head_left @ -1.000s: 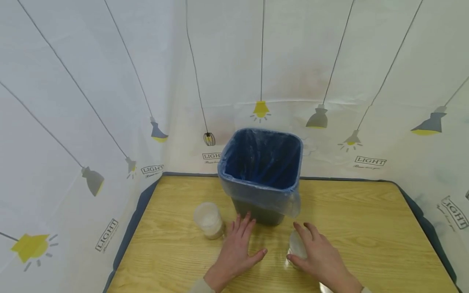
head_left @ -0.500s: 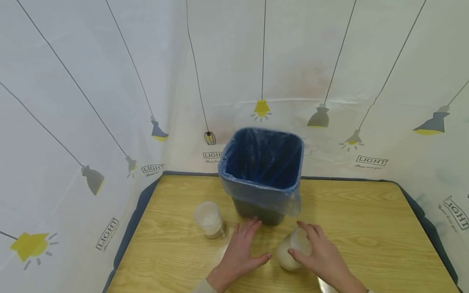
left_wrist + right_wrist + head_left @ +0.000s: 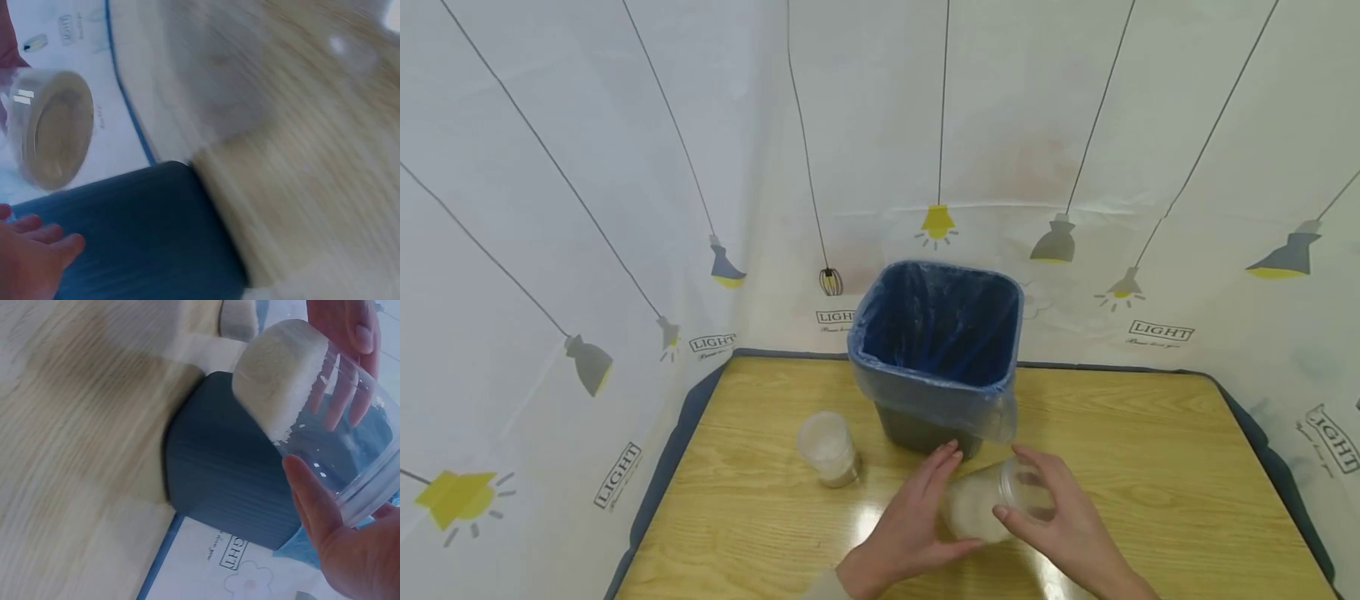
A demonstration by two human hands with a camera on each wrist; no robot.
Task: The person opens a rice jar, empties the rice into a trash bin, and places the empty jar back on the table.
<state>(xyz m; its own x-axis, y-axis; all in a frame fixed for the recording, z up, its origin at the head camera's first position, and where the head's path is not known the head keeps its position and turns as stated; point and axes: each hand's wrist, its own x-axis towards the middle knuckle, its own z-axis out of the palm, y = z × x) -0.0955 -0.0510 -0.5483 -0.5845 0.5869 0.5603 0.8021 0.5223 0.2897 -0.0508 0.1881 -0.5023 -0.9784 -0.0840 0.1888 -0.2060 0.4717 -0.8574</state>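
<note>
Our right hand (image 3: pixel 1063 525) grasping it, we are tilting the jar (image 3: pixel 980 505) further, bringing it within reach of our loose-fingered left hand (image 3: pixel 910 527).

The word LIGHT is printed again and again, in thin black boxes on the white wall covering (image 3: pixel 880 125). Clocked from the middle of the head view, one label (image 3: pixel 1161 331) sits at 3 o'clock and a tilted one (image 3: pixel 1332 437) between 3 and 4; a slanting one (image 3: pixel 618 476) is at 8 and a smaller one (image 3: pixel 712 343) between 8 and 9. Near the middle, the bin (image 3: pixel 925 429) cuts off another box (image 3: pixel 835 317) (only LIGH shows). Script lines beneath are too small to read.
</note>
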